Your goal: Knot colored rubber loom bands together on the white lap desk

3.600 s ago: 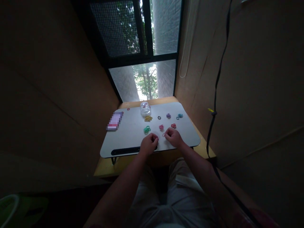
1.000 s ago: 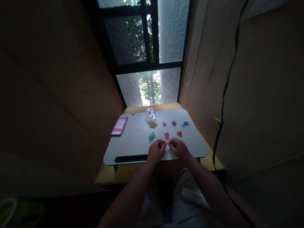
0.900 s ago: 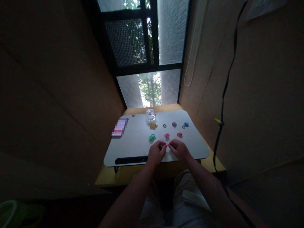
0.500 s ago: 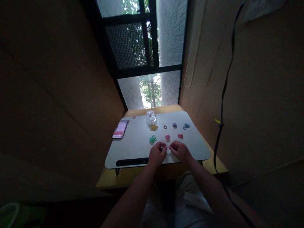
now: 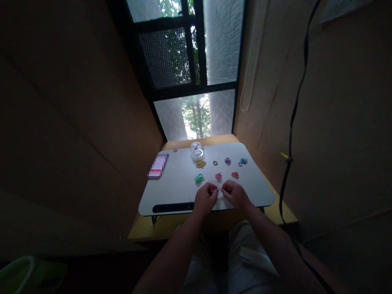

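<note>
Close together over the front of the white lap table (image 5: pixel 171 188), my left hand (image 5: pixel 206 197) and my right hand (image 5: pixel 235 194) pinch a thin pink rubber band (image 5: pixel 219 189) between their fingertips. Just beyond the fingers lies a small pile of pink bands (image 5: pixel 218 176). Green bands (image 5: pixel 199 179) are to its left and red bands (image 5: pixel 234 174) to its right. Farther back sit yellow bands (image 5: pixel 201 164), a dark band (image 5: pixel 215 163), purple bands (image 5: pixel 228 161) and blue bands (image 5: pixel 243 161).
A clear plastic jar (image 5: pixel 197 152) stands behind the yellow bands. A phone (image 5: pixel 158 165) with a blurred screen lies at the left edge, and a stray red band (image 5: pixel 175 150) is near the back. A black cord (image 5: pixel 290 134) hangs on the right.
The whole view has shifted slightly to the right. Both hands stay in the same pinch, with the pink rubber band still between them.
</note>
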`<state>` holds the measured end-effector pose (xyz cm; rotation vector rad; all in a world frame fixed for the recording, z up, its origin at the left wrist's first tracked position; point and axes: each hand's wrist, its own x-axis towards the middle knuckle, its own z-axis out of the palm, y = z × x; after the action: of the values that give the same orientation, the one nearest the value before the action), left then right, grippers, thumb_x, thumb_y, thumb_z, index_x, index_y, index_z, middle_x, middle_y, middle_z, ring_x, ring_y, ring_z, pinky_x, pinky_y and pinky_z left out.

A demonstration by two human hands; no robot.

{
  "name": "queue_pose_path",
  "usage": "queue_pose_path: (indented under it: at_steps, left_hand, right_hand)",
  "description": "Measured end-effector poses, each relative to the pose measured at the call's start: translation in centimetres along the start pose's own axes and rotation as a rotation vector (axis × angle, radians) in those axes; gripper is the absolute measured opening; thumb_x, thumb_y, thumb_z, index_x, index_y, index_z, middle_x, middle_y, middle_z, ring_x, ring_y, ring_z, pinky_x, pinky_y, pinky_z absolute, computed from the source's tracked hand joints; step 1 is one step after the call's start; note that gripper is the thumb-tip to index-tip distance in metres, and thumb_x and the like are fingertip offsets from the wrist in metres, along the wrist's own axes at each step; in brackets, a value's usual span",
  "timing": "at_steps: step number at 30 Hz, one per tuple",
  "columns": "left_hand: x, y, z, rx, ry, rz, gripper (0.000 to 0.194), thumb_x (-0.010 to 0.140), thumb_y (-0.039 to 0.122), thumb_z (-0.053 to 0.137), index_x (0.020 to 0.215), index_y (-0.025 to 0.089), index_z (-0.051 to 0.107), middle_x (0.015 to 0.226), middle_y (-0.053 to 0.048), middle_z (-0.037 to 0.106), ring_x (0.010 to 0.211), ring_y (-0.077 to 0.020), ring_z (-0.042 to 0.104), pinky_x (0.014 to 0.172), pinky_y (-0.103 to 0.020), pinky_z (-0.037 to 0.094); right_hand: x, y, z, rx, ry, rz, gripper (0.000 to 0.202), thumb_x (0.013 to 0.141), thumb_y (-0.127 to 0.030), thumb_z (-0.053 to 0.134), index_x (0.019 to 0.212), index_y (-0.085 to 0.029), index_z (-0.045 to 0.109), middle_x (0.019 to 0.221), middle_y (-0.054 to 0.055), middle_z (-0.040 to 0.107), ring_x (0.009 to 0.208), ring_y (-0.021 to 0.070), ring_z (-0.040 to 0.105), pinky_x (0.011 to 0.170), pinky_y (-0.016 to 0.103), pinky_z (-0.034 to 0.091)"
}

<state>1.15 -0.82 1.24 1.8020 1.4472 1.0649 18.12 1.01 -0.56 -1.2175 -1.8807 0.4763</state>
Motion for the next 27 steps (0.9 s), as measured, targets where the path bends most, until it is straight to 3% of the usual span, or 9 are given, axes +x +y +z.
queue_pose_path:
  at_steps: [27]
  left_hand:
    - [-0.02,-0.43,0.15,0.032,-0.025,0.058,0.009,0.079,0.024,0.055,0.081,0.019,0.062,0.068,0.003,0.06,0.062,-0.0099,0.051,0.06,-0.022,0.037]
  right_hand:
    - [0.09,-0.27,-0.09,-0.012,0.009,-0.006,0.009,0.076,-0.018,0.055,0.067,-0.019,0.055,0.062,-0.002,0.052,0.058,0.0122,0.047,0.055,0.023,0.035]
